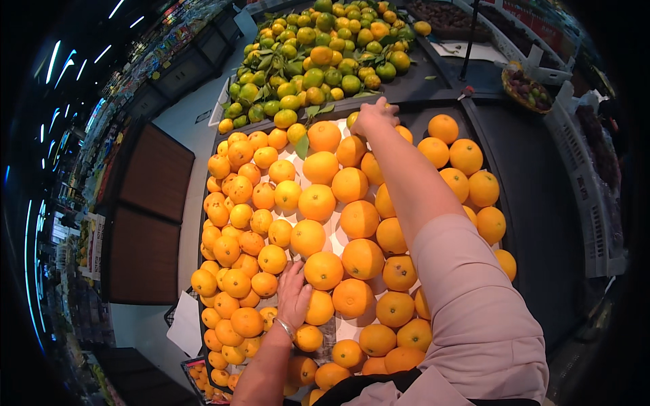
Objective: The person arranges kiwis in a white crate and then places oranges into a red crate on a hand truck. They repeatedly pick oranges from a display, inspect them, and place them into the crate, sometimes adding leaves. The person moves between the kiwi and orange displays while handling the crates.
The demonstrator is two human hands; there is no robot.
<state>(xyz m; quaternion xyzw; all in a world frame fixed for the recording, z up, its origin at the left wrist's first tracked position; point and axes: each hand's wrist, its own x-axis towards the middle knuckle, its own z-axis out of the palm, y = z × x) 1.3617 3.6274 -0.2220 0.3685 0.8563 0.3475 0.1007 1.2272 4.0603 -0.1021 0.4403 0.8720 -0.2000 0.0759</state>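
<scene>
My left hand [293, 294] lies with fingers stretched between small and large oranges. A silver bangle [285, 329] circles that wrist. Beside its thumb is a large orange [320, 307]. My right hand [377, 117] reaches to the far edge of the orange display, below the divider. A bit of yellow fruit [388, 105] shows by its curled fingers; the hand hides whether it is gripped. To its left sits a yellow-green mandarin [352, 120]. Large oranges [317, 202] stand in rows on white lining [335, 234], and smaller, spotted oranges [239, 189] pile up on the left.
Past the black divider [337, 107] is a heap of green-yellow mandarins [313, 78] with leaves. At right stand a wicker basket [526, 91] of dark fruit and a white plastic crate [584, 188]. A brown cabinet [152, 172] stands across the aisle to the left.
</scene>
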